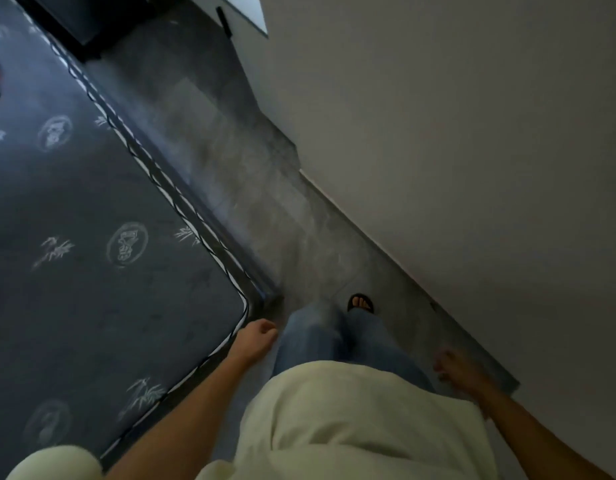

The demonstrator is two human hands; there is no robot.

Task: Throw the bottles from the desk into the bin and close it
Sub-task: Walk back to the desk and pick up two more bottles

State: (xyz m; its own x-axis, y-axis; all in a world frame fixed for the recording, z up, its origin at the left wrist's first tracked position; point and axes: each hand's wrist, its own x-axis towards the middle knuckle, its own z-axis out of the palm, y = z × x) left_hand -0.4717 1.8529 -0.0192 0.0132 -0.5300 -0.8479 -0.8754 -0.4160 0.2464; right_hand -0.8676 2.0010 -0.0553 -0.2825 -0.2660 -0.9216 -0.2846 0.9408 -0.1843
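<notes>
No bottle, desk or bin shows in the head view. My left hand (257,336) hangs beside my left thigh with its fingers loosely curled and nothing in it. My right hand (455,370) hangs low on the right, blurred, fingers slightly apart and empty. I look down at my own legs in blue jeans and a sandalled foot (360,303) on the grey floor.
A bed with a dark patterned mattress (74,237) fills the left; its corner lies just left of my left hand. A pale wall (455,133) runs along the right. Between them is a narrow strip of grey floor (237,174). Dark furniture (81,19) stands at the far end.
</notes>
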